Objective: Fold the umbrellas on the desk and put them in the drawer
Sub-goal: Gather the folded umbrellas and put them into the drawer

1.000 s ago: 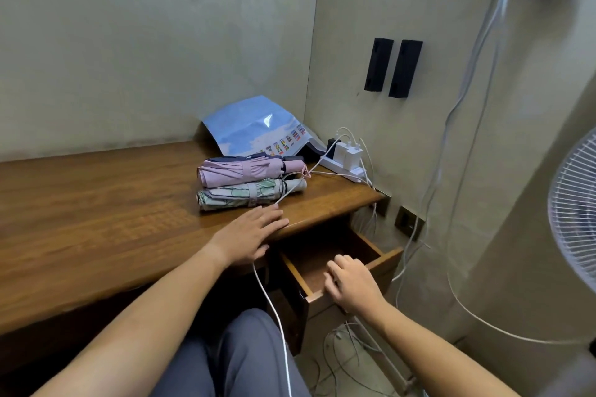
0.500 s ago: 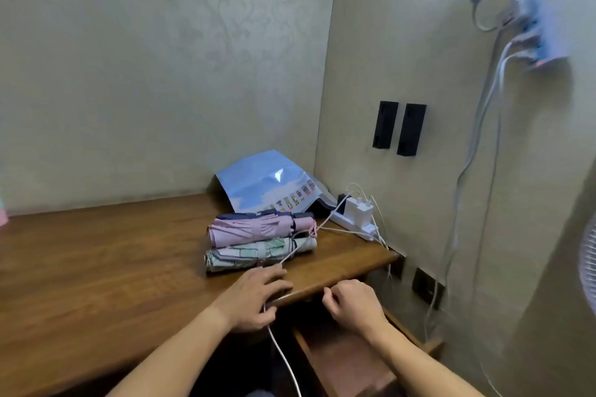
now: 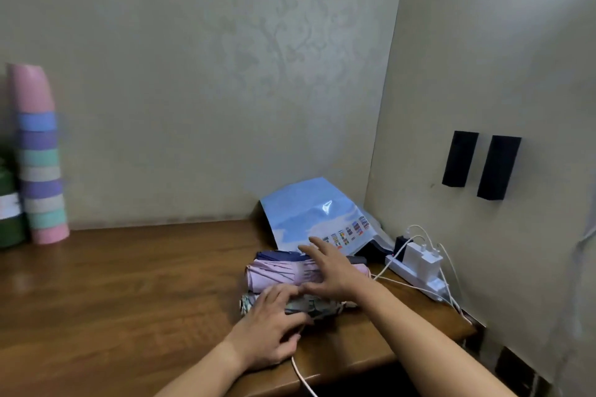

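On desk (image 3: 113, 293), far right corner: 3 folded umbrellas side by side — green (image 3: 309, 304) nearest, pink (image 3: 277, 274) mid, navy (image 3: 280, 256) far. L hand (image 3: 274, 329) lies on green one, fingers loosely bent over it. R hand (image 3: 332, 271) spread flat above pink one; contact unclear. Power strip (image 3: 416, 274) right, cup stack (image 3: 38, 158) far left.

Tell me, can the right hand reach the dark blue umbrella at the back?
Probably yes: the right hand is spread above the pink umbrella, fingertips already near the dark blue umbrella, with nothing between.
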